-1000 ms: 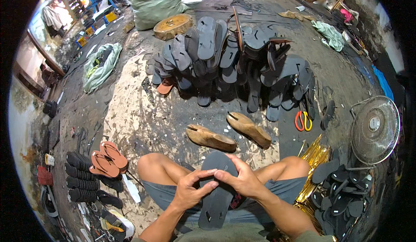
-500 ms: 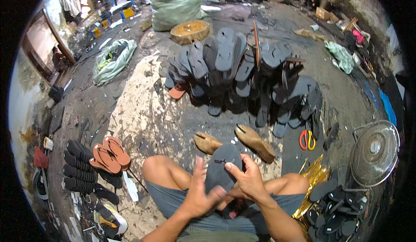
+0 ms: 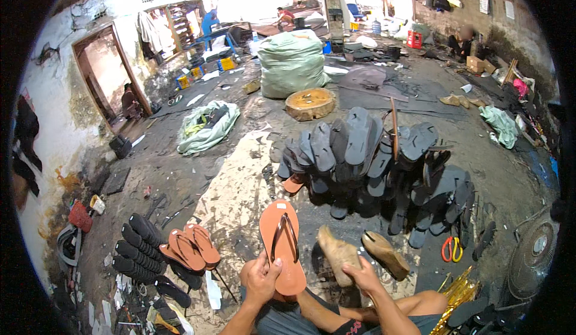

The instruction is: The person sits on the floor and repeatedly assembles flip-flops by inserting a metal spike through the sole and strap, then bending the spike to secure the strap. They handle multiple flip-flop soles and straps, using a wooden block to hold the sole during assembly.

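Note:
My left hand point(image 3: 263, 280) grips an orange-brown flip-flop point(image 3: 289, 268) by its side near the heel. The flip-flop stands nearly upright, toe up, its footbed and dark thong strap facing me. My right hand point(image 3: 363, 276) is closed on the near end of a worn wooden shoe last point(image 3: 336, 252), which is tilted. A second wooden last point(image 3: 386, 254) lies on the floor just right of it. Off to the left, several finished orange-brown flip-flops point(image 3: 191, 248) rest beside rows of black ones point(image 3: 139, 248).
Ahead stands a large pile of dark flip-flops and soles point(image 3: 358, 149). Scissors with red and yellow handles point(image 3: 452, 249), gold sheeting point(image 3: 459, 296) and a fan point(image 3: 533, 260) are on the right. A wood block point(image 3: 310, 104) and stuffed sack point(image 3: 292, 65) sit farther back.
Earlier, my right hand held a sole with its dark side showing; now my left hand holds an orange-brown flip-flop. My right hand has taken hold of the left wooden last. The view has tilted up.

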